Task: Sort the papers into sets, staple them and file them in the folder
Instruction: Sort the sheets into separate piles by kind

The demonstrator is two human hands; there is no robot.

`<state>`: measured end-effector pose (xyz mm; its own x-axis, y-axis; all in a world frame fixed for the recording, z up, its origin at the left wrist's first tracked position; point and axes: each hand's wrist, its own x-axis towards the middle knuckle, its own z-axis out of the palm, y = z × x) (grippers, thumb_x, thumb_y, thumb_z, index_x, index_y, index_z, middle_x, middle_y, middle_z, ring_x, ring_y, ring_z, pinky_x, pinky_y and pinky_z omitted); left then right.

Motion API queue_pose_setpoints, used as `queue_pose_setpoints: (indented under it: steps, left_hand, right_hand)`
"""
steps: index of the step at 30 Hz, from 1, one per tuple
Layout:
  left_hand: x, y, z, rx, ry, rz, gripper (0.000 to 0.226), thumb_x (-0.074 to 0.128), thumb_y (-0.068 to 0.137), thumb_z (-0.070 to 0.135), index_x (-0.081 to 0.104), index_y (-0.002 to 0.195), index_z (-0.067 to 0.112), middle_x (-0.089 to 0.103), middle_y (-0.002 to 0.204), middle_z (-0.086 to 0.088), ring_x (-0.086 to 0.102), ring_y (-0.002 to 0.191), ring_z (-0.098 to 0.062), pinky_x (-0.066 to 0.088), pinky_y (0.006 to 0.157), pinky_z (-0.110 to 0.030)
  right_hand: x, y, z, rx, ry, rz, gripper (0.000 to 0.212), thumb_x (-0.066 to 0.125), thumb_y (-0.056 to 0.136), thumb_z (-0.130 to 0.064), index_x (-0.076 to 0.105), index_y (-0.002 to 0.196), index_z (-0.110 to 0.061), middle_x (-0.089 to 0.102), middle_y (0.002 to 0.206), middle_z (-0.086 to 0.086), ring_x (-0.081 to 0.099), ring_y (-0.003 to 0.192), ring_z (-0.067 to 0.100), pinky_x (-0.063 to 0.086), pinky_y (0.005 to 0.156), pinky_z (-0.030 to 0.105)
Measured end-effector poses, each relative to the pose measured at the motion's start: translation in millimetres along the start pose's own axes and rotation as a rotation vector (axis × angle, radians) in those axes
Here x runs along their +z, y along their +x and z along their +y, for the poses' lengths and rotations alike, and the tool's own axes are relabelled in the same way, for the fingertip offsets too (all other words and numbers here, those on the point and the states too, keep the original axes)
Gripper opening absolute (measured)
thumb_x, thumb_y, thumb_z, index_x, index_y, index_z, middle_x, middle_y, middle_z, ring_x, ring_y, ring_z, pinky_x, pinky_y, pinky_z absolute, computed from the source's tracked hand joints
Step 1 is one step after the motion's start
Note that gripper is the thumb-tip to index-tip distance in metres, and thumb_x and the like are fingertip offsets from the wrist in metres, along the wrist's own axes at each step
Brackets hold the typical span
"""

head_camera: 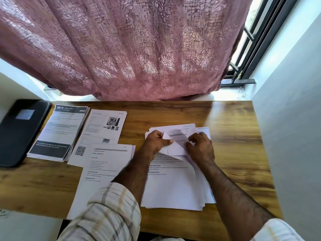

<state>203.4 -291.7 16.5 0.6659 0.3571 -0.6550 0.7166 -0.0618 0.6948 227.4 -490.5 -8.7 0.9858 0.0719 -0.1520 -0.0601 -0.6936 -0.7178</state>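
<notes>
A loose stack of white printed papers (175, 188) lies on the wooden table in front of me. My left hand (157, 143) pinches the curled-back top edge of the upper sheet (177, 146). My right hand (200, 147) grips the same folded sheets from the right. Left of the stack lies a set with a grey header bar (97, 171), a set with small photos and a QR code (102, 129), and a set headed "3675" (59, 133). A black folder (20, 131) lies shut at the far left. No stapler is visible.
The wooden table (234, 136) has bare surface to the right of the stack and at the front left. A mauve patterned curtain (130, 49) hangs over the table's far edge. A white wall (295, 119) stands close on the right, beside a dark window frame (251, 49).
</notes>
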Motion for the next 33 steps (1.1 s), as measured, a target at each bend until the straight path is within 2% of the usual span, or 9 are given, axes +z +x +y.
queue_pose_setpoints:
  steps: [4, 8, 11, 13, 16, 20, 27, 31, 33]
  left_hand:
    - [7.9, -3.2, -5.8, 0.107, 0.072, 0.061, 0.07, 0.09, 0.081, 0.009, 0.044, 0.127, 0.035, 0.065, 0.122, -0.005, 0.066, 0.108, -0.025, 0.061, 0.077, -0.03]
    - [12.2, -2.6, -11.5, 0.18, 0.078, 0.013, 0.031, 0.078, 0.091, 0.003, 0.07, 0.114, 0.023, 0.072, 0.121, 0.0, 0.068, 0.113, -0.027, 0.061, 0.082, -0.028]
    - [9.2, -5.1, -5.3, 0.068, 0.002, 0.031, 0.012, 0.069, 0.101, 0.025, 0.08, 0.103, 0.02, 0.077, 0.113, -0.003, 0.07, 0.108, -0.026, 0.06, 0.09, -0.037]
    - [5.5, -8.7, 0.5, -0.043, -0.046, 0.009, 0.041, 0.061, 0.101, 0.056, 0.08, 0.106, 0.02, 0.079, 0.106, -0.002, 0.072, 0.1, -0.027, 0.059, 0.09, -0.042]
    - [0.8, -7.6, 3.2, -0.084, -0.163, -0.044, 0.032, 0.073, 0.097, 0.042, 0.077, 0.108, 0.011, 0.079, 0.107, -0.008, 0.074, 0.099, -0.028, 0.062, 0.085, -0.04]
    - [-2.8, -5.3, 1.4, -0.081, -0.165, -0.007, 0.029, 0.086, 0.086, 0.019, 0.074, 0.108, 0.003, 0.076, 0.113, -0.01, 0.071, 0.102, -0.027, 0.057, 0.099, -0.039]
    - [2.5, 12.8, -8.4, -0.086, -0.204, 0.061, 0.099, 0.096, 0.02, 0.076, 0.082, 0.094, 0.011, 0.08, 0.102, -0.006, 0.071, 0.104, -0.034, 0.058, 0.099, -0.053]
    - [0.2, -0.4, 8.3, -0.135, -0.15, 0.019, 0.051, 0.094, 0.073, 0.044, 0.076, 0.108, 0.011, 0.073, 0.113, -0.009, 0.064, 0.109, -0.032, 0.056, 0.101, -0.049]
    - [-1.6, -0.6, 11.3, -0.144, -0.145, 0.006, 0.032, 0.087, 0.084, 0.024, 0.07, 0.108, 0.013, 0.072, 0.117, -0.013, 0.065, 0.108, -0.032, 0.056, 0.098, -0.045]
  right_hand:
    - [-0.4, -15.6, 10.1, -0.222, 0.049, -0.009, 0.016, 0.08, 0.083, -0.016, 0.079, 0.099, -0.016, 0.069, 0.098, -0.003, 0.066, 0.083, 0.017, 0.055, 0.072, 0.034]
    - [2.0, -25.0, 17.0, -0.354, 0.06, -0.02, 0.021, 0.075, 0.09, -0.034, 0.08, 0.105, -0.02, 0.069, 0.104, -0.007, 0.067, 0.093, 0.015, 0.058, 0.073, 0.032]
    - [-1.5, -28.5, 15.8, -0.398, 0.028, -0.038, 0.025, 0.071, 0.09, -0.037, 0.081, 0.108, -0.022, 0.071, 0.111, -0.007, 0.067, 0.101, 0.016, 0.058, 0.078, 0.033]
    - [-5.6, -29.6, 16.2, -0.418, -0.014, -0.044, 0.021, 0.074, 0.089, -0.031, 0.083, 0.108, -0.024, 0.072, 0.115, -0.007, 0.067, 0.102, 0.017, 0.059, 0.079, 0.036]
    - [-10.6, -27.4, 18.0, -0.427, -0.04, -0.108, 0.022, 0.072, 0.093, -0.041, 0.083, 0.107, -0.027, 0.07, 0.116, -0.011, 0.064, 0.103, 0.012, 0.057, 0.079, 0.033]
    - [-14.9, -25.5, 11.3, -0.246, 0.136, -0.176, 0.041, 0.063, 0.098, -0.057, 0.081, 0.091, -0.021, 0.074, 0.091, -0.013, 0.067, 0.082, 0.006, 0.056, 0.068, 0.032]
    - [-14.4, -9.2, -1.7, -0.013, 0.281, -0.241, 0.036, 0.069, 0.094, -0.06, 0.071, 0.091, -0.024, 0.072, 0.084, -0.009, 0.067, 0.079, 0.011, 0.05, 0.068, 0.025]
    - [-15.6, 4.7, 0.2, 0.15, 0.432, -0.202, 0.069, 0.056, 0.091, -0.076, 0.072, 0.094, -0.009, 0.075, 0.083, 0.01, 0.072, 0.079, 0.029, 0.06, 0.074, 0.047]
    - [-15.4, 12.0, 4.6, 0.231, 0.441, -0.176, 0.048, 0.066, 0.092, -0.061, 0.078, 0.099, -0.014, 0.078, 0.084, 0.007, 0.074, 0.074, 0.029, 0.064, 0.072, 0.055]
